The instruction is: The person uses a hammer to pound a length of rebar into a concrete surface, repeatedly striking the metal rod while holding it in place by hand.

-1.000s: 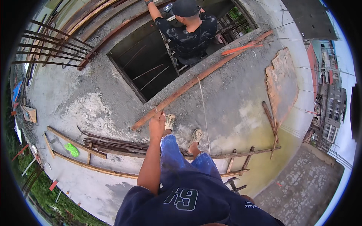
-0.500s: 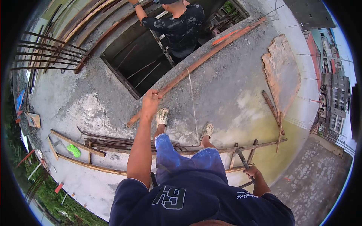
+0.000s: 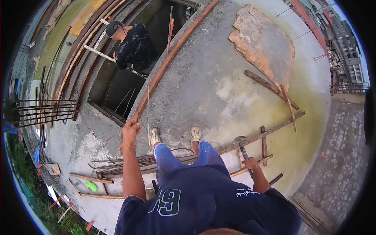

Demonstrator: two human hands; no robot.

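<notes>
Head view, right hand [image 3: 251, 163] clutching a hammer [image 3: 243, 149], left hand [image 3: 131, 134] curled at the reddish timber [image 3: 172, 56], can't tell if it's gripping

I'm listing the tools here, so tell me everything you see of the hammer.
The hammer has a greyish, metal-looking head and a straight, dark grey handle, its material unclear. The right hand grips the handle, with the head beyond the fist and a short end below. It slants up-left in view, overlapping a long wooden board; contact cannot be told.
</notes>
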